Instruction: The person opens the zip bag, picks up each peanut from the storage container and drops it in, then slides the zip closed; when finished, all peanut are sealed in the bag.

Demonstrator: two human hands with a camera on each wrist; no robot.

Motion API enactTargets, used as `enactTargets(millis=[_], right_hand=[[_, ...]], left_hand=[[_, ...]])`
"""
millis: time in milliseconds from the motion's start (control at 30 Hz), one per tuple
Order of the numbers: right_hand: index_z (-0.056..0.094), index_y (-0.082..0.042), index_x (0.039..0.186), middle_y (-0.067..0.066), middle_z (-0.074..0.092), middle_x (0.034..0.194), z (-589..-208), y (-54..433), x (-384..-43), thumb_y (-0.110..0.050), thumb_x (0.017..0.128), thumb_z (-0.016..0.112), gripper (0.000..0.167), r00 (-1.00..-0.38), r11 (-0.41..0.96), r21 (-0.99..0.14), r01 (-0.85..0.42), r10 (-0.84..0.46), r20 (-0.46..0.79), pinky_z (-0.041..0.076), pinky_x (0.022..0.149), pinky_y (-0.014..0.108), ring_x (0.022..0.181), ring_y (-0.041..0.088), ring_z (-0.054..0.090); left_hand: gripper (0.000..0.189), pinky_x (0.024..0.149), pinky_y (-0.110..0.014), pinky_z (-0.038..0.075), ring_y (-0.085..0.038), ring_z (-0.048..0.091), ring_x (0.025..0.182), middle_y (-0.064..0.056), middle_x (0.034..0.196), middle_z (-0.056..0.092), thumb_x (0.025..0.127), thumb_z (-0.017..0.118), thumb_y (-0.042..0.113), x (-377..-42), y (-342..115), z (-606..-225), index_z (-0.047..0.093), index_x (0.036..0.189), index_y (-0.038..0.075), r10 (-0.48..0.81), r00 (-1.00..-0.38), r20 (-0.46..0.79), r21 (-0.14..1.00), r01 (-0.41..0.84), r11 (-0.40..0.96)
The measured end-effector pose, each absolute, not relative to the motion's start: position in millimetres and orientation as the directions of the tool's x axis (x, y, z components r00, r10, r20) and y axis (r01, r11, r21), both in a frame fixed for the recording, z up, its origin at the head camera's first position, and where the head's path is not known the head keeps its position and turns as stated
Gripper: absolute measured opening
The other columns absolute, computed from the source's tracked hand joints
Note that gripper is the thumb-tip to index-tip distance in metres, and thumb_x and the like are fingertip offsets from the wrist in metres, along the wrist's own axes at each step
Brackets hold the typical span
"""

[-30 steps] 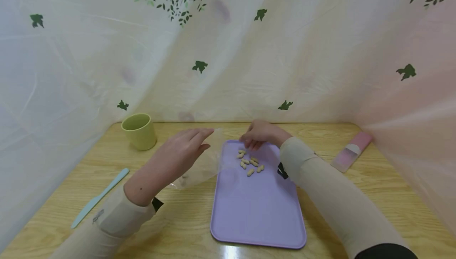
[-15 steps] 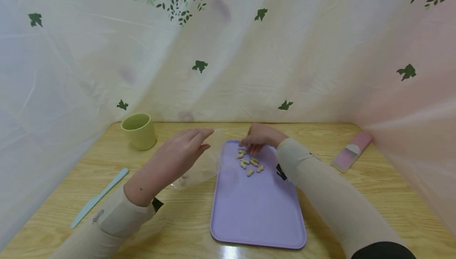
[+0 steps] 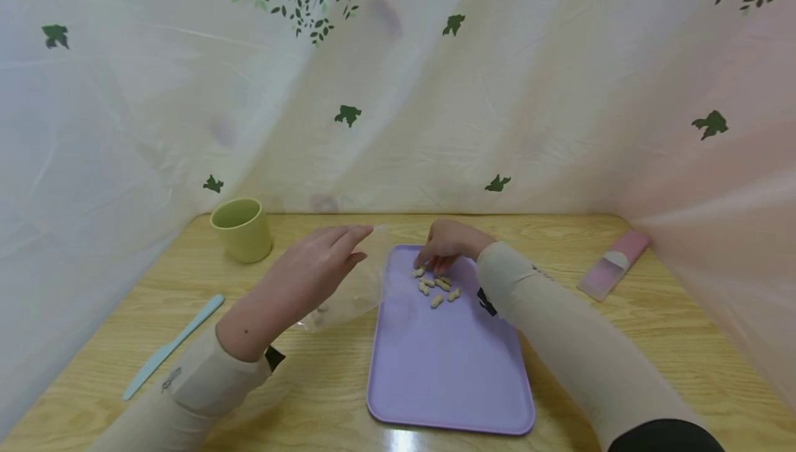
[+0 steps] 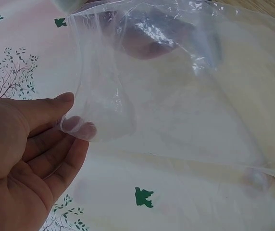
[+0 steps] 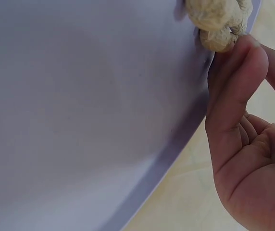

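In the head view, my left hand [image 3: 317,265] pinches the edge of a clear plastic bag [image 3: 363,286] left of the tray. The left wrist view shows the bag [image 4: 176,106] spread out, its edge between the thumb and fingertips of my left hand [image 4: 31,149]. Over the far end of a purple tray [image 3: 450,369] is my right hand [image 3: 450,241], bent down to several unshelled peanuts [image 3: 437,300]. Seen from the right wrist, a fingertip of my right hand [image 5: 248,125] touches or nearly touches the peanuts [image 5: 217,19]; no firm grip shows.
A yellow-green cup [image 3: 242,231] stands at the back left. Nearer on the left lies a light blue plastic knife [image 3: 174,346]. To the right of the tray is a pink box [image 3: 614,265]. A leaf-printed curtain [image 3: 398,92] closes off the wooden table's far side.
My right hand has come down and slightly left and nearer, from above the tray's far edge to the farthest peanuts. The left hand and bag hold still.
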State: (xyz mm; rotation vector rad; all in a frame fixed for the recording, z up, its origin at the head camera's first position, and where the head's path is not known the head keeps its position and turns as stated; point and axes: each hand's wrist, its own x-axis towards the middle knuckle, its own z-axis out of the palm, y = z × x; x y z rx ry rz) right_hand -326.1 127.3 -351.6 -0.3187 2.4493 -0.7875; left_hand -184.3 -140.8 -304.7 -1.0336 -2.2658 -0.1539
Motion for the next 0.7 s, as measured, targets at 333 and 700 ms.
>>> enactTargets(millis=[333,700], right_hand=[[0.081,-0.001,0.089,0.002,0.075,0.073,-348.5,123.5,-327.3,-0.019,0.096,0.08,0.019,-0.802,0.802,-0.597,-0.016,-0.367,-0.471,0.062,0.062,0.021,0.055,0.007,0.066],[0.08,-0.001,0.087,0.002,0.075,0.073,-347.1,123.3,-325.9,-0.017,0.097,0.078,0.019,-0.803,0.796,-0.605,-0.029,-0.379,-0.46,0.062,0.064,0.021,0.057,0.007,0.067]], left_hand=[[0.046,0.09,-0.041,0.068,-0.029,0.079,0.104,-0.014,0.119,0.079,0.095,0.081,0.012,-184.1,-139.5,-305.8,0.066,0.138,0.002,0.635,-0.5,0.589,-0.149,0.705,0.693],[0.045,0.089,-0.041,0.068,-0.029,0.079,0.104,-0.014,0.119,0.079,0.096,0.081,0.013,-183.8,-138.8,-305.0,0.067,0.137,0.002,0.635,-0.486,0.601,-0.157,0.707,0.69]])
